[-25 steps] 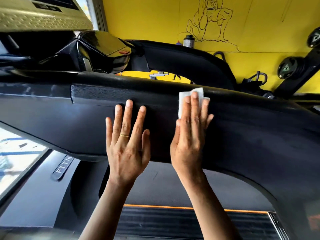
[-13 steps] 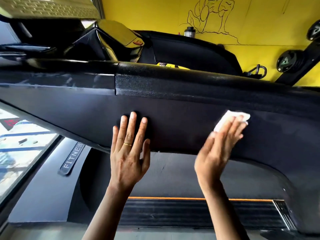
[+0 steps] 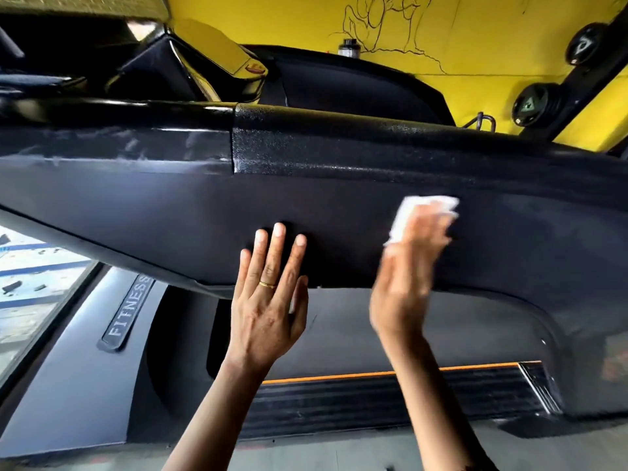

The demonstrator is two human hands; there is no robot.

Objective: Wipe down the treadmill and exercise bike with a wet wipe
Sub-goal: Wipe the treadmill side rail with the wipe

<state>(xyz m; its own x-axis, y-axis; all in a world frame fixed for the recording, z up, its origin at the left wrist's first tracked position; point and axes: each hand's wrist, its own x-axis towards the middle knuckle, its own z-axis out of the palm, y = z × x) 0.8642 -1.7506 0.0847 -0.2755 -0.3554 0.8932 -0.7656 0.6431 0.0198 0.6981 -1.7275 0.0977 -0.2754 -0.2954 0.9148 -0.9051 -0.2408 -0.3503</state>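
**Change since earlier frames.** One second ago the right hand [image 3: 406, 266] is just beside the left hand [image 3: 268, 300], up at the textured strip [image 3: 339, 154]. Now it is lower on the smooth face of the treadmill panel [image 3: 153, 212] and further right, though a little nearer the left hand than half a second ago. The left hand keeps its place on the panel.

**Right hand.** Motion-blurred. Fingers stretched out, not curled, pressing the wet wipe [image 3: 423, 212] flat against the panel.

**Wet wipe.** White, crumpled. Lies between the right fingers and the panel; its upper edge shows past the fingertips, and a strip shows along the left side of the fingers.

**Left hand.** Flat on the panel's lower edge, fingers straight and slightly spread, holding nothing. A gold ring [image 3: 267, 284] sits on one finger.

**Surroundings.**
- A badge reading FITNESS [image 3: 131, 307] is on the side rail at lower left.
- The treadmill belt [image 3: 390, 399] lies below the hands, with an orange stripe [image 3: 390, 372] along its far edge.
- A yellow wall [image 3: 492, 39] with a line drawing stands behind.
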